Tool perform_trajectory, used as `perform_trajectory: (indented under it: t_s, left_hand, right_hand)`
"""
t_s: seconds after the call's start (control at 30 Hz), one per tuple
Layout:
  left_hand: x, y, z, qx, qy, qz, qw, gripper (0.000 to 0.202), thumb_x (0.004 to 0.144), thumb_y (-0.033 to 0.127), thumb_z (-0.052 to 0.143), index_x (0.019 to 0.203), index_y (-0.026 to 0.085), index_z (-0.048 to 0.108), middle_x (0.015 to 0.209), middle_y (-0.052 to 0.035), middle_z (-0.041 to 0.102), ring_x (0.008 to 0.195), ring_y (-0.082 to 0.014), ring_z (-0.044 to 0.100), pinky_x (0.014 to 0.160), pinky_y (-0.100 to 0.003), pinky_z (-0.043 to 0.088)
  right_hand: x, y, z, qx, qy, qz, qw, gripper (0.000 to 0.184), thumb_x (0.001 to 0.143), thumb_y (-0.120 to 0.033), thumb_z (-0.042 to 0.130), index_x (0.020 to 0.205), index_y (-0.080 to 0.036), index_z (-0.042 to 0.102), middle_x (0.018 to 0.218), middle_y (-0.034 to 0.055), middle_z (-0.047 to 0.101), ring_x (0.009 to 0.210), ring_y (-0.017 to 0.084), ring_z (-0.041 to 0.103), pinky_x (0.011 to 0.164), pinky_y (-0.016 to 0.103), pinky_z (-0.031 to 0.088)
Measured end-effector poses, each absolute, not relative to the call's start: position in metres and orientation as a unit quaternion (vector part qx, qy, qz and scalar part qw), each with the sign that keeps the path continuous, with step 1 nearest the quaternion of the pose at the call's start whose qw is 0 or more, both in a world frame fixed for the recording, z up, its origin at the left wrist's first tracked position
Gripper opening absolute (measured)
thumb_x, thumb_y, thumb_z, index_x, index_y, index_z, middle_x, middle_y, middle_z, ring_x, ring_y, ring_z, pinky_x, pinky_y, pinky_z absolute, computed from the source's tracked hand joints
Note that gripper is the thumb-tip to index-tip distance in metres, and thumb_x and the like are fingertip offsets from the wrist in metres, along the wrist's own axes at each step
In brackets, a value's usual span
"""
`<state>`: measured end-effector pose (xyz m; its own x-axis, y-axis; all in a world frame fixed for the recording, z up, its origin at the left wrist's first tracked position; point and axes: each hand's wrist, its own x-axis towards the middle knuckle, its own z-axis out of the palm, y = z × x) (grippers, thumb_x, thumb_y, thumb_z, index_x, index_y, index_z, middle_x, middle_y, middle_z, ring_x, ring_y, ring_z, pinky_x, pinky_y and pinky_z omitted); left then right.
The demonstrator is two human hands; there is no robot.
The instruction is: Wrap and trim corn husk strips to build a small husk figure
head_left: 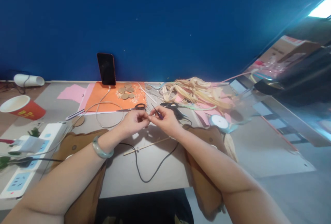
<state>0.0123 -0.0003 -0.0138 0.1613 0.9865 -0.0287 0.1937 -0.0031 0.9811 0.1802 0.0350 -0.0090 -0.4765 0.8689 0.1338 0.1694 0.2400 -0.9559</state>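
Observation:
My left hand (134,122), with a pale green bangle (103,148) on its wrist, is closed in a pinch above the grey table; what its fingertips hold is too small to make out. Fingertip to fingertip with it, my right hand (168,122) grips a thin pointed tool (158,112) with a dark handle, its tip aimed up and left. Just behind the left hand lies a pair of black-handled scissors (138,107). Beneath both hands, a thin wooden stick (147,146) and a black cable (146,181) rest on the table.
A phone (106,69) leans on the blue wall behind orange paper (99,96) bearing round brown discs (124,96). Dried pale husks (196,91) and a white ribbon spool (219,121) are at right. A power strip (19,179) and a red paper cup (28,108) stand left.

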Motion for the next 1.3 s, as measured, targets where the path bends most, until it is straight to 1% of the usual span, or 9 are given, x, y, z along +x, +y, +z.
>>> perform_trajectory:
  t_s: [0.1, 0.27, 0.43, 0.57, 0.63, 0.7, 0.9, 1.07, 1.3]
  left_hand:
    - [0.012, 0.0, -0.009, 0.561, 0.523, 0.417, 0.487, 0.008, 0.069, 0.023, 0.067, 0.067, 0.015, 0.064, 0.058, -0.0004, 0.064, 0.054, -0.0108, 0.057, 0.053, -0.02, 0.043]
    - [0.011, -0.002, -0.001, 0.481, 0.512, 0.479, 0.525, 0.021, 0.069, 0.033, 0.073, 0.069, 0.016, 0.063, 0.058, 0.0004, 0.062, 0.053, -0.0099, 0.056, 0.051, -0.019, 0.042]
    - [0.012, -0.003, -0.001, 0.439, 0.484, 0.505, 0.563, 0.025, 0.068, 0.035, 0.077, 0.069, 0.015, 0.063, 0.062, 0.0004, 0.062, 0.058, -0.0096, 0.059, 0.06, -0.021, 0.047]
    - [0.012, -0.002, -0.001, 0.398, 0.471, 0.534, 0.578, 0.025, 0.065, 0.032, 0.08, 0.069, 0.014, 0.064, 0.063, -0.0014, 0.066, 0.063, -0.0123, 0.064, 0.066, -0.024, 0.051]
    - [0.011, 0.0, -0.001, 0.379, 0.463, 0.55, 0.582, 0.025, 0.063, 0.031, 0.08, 0.068, 0.014, 0.063, 0.064, -0.0019, 0.067, 0.065, -0.0132, 0.066, 0.067, -0.025, 0.052]
    - [0.009, 0.001, -0.002, 0.368, 0.459, 0.564, 0.58, 0.025, 0.063, 0.031, 0.081, 0.068, 0.014, 0.063, 0.065, -0.0019, 0.067, 0.066, -0.0134, 0.067, 0.068, -0.025, 0.053]
    - [0.008, 0.001, -0.004, 0.377, 0.457, 0.588, 0.551, 0.025, 0.067, 0.032, 0.079, 0.071, 0.014, 0.063, 0.065, -0.0019, 0.068, 0.065, -0.0131, 0.067, 0.068, -0.025, 0.054]
    - [0.009, 0.001, -0.005, 0.38, 0.46, 0.588, 0.545, 0.029, 0.065, 0.035, 0.08, 0.071, 0.014, 0.062, 0.066, -0.0027, 0.069, 0.065, -0.0144, 0.068, 0.07, -0.027, 0.054]
    - [0.009, 0.002, -0.01, 0.382, 0.451, 0.582, 0.558, 0.025, 0.068, 0.033, 0.078, 0.07, 0.013, 0.062, 0.065, -0.0032, 0.07, 0.063, -0.0139, 0.068, 0.069, -0.027, 0.055]
  right_hand:
    - [0.18, 0.036, -0.008, -0.373, -0.708, 0.483, 0.355, 0.023, 0.074, -0.037, 0.066, 0.072, -0.016, 0.057, 0.056, -0.0057, 0.041, 0.053, 0.007, 0.033, 0.051, 0.022, 0.028]
    - [0.18, 0.037, -0.007, -0.394, -0.709, 0.467, 0.352, 0.027, 0.075, -0.041, 0.066, 0.071, -0.015, 0.059, 0.058, -0.0032, 0.046, 0.055, 0.008, 0.035, 0.052, 0.022, 0.03]
    - [0.179, 0.037, -0.006, -0.38, -0.709, 0.47, 0.364, 0.029, 0.077, -0.043, 0.064, 0.07, -0.015, 0.056, 0.061, -0.0025, 0.047, 0.056, 0.008, 0.036, 0.054, 0.023, 0.031]
    - [0.179, 0.037, -0.01, -0.376, -0.674, 0.499, 0.394, 0.039, 0.077, -0.054, 0.062, 0.072, -0.018, 0.05, 0.059, -0.0049, 0.041, 0.054, 0.008, 0.033, 0.051, 0.022, 0.029]
    - [0.179, 0.037, -0.013, -0.362, -0.653, 0.537, 0.393, 0.044, 0.081, -0.062, 0.054, 0.073, -0.019, 0.047, 0.055, -0.0064, 0.035, 0.05, 0.007, 0.029, 0.047, 0.022, 0.024]
    - [0.179, 0.037, -0.017, -0.346, -0.648, 0.566, 0.375, 0.047, 0.084, -0.065, 0.046, 0.075, -0.019, 0.048, 0.053, -0.0072, 0.032, 0.047, 0.007, 0.027, 0.045, 0.022, 0.022]
    - [0.178, 0.035, -0.018, -0.345, -0.684, 0.552, 0.33, 0.045, 0.088, -0.062, 0.043, 0.077, -0.019, 0.051, 0.052, -0.0067, 0.034, 0.047, 0.008, 0.03, 0.044, 0.022, 0.024]
    - [0.178, 0.033, -0.014, -0.359, -0.701, 0.525, 0.323, 0.046, 0.088, -0.061, 0.044, 0.076, -0.018, 0.052, 0.056, -0.0044, 0.041, 0.05, 0.008, 0.035, 0.047, 0.023, 0.028]
    - [0.178, 0.032, -0.012, -0.356, -0.715, 0.511, 0.318, 0.047, 0.088, -0.062, 0.043, 0.074, -0.018, 0.052, 0.056, -0.0042, 0.042, 0.051, 0.009, 0.036, 0.049, 0.023, 0.029]
